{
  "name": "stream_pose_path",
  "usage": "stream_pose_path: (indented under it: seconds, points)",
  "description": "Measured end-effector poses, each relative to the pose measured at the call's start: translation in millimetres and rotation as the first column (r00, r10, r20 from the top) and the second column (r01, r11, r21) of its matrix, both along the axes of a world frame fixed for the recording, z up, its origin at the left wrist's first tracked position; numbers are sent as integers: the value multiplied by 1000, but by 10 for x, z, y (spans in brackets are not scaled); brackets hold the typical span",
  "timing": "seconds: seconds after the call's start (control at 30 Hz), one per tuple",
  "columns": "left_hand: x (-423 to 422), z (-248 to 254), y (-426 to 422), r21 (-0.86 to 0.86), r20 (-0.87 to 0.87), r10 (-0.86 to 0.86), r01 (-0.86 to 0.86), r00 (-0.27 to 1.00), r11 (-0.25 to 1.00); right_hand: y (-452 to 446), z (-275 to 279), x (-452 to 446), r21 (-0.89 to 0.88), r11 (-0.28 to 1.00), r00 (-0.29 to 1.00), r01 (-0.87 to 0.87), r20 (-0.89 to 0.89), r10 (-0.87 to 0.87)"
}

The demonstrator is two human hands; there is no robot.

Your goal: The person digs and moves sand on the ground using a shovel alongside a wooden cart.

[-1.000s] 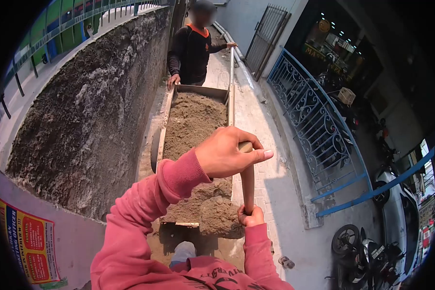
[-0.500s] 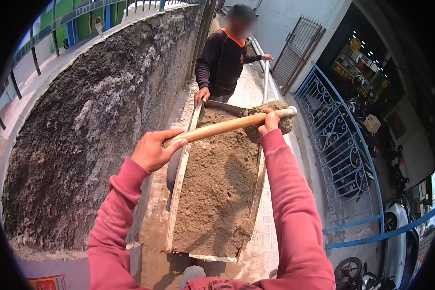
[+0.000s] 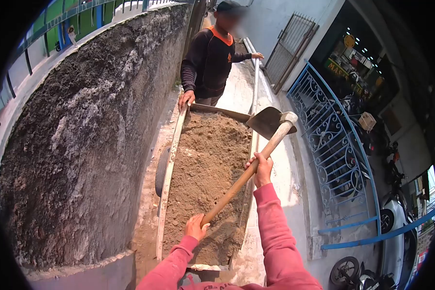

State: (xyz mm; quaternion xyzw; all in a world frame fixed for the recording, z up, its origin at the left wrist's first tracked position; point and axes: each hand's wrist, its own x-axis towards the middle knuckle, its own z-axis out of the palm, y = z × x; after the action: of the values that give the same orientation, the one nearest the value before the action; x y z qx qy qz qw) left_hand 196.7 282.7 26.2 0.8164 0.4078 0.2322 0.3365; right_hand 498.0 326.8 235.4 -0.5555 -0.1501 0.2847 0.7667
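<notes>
Both my hands grip the wooden handle of a hoe (image 3: 232, 193), held slantwise over a cart of sand. My left hand (image 3: 196, 227) is closed around the lower end of the handle. Farther up, my right hand (image 3: 262, 169) wraps the handle near the cart's right side. The hoe's broad metal blade hangs just past the far right corner of the cart, with no lump of sand on it. Brown, damp-looking sand (image 3: 203, 169) fills the cart (image 3: 165, 212), which has pale side boards.
A co-worker (image 3: 210, 63) stands at the cart's far end, one hand on its corner, the other on a pale pipe (image 3: 256, 87). A rough wall (image 3: 82, 145) runs along the left. Blue railing (image 3: 338, 154) and parked motorbikes line the right.
The hoe has swung from nearly level to slanting. My left hand moved down and toward me, my right hand lower. The sand lump that was at the blade is gone from it.
</notes>
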Motion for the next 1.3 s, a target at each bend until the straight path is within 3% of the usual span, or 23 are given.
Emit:
stream_pose_path:
  seconds: [0.1, 0.17, 0.2, 0.27, 0.3, 0.4, 0.47, 0.53, 0.6, 0.77, 0.83, 1.03, 1.23, 1.3]
  points:
    - [-298, 278, -599, 64, 53, -132, 129, 990, 990, -858, -38, -215, 31, 996, 983, 83, -165, -77]
    - [-585, 202, -1093, -131, -50, -170, 162, 984, 978, -1472, -206, -379, 15, 992, 953, 126, -278, -117]
    - [-704, 270, -1293, -141, -64, -161, 151, 985, 978, -1780, -315, -472, 1, 990, 932, 144, -335, -135]
    - [-938, 500, -1754, -248, -352, -83, -8, 932, 969, -2382, -642, -637, -78, 982, 869, 171, -457, -188]
    - [-1067, 559, -1953, -225, -407, -53, -44, 912, 973, -2666, -722, -758, -110, 965, 843, 239, -470, -262]
    - [-1477, 655, -2599, -381, -468, -96, -102, 878, 919, -3410, -1083, -1089, -259, 934, 796, 247, -495, -348]
    - [-1608, 884, -3009, -462, -561, -153, -155, 813, 873, -3959, -1437, -1182, -379, 912, 756, 156, -548, -357]
    - [-1732, 768, -3518, -404, -551, -81, -181, 831, 897, -4558, -1950, -1113, -451, 890, 782, -65, -577, -235]
    - [-1805, 549, -3965, -357, -580, -21, -231, 815, 905, -5003, -2187, -1163, -514, 855, 732, -68, -608, -307]
    - [-1976, 765, -4618, -403, -627, 5, -330, 779, 853, -5546, -2715, -1129, -550, 730, 690, -406, -708, -151]
    - [-2092, 744, -4907, -365, -628, 105, -412, 771, 835, -5583, -2891, -1160, -531, 684, 665, -499, -742, -91]
    - [-2618, 764, -5859, -309, -689, 261, -599, 677, 738, -5577, -3007, -1843, -464, 436, 591, -772, -776, 221]
    - [-3366, 1000, -7046, -231, -744, 457, -830, 487, 509, -5710, -2873, -3270, -379, 314, 480, -871, -793, 374]
    - [-3646, 904, -7517, -235, -736, 480, -845, 478, 481, -5812, -2848, -3839, -384, 301, 479, -873, -794, 375]
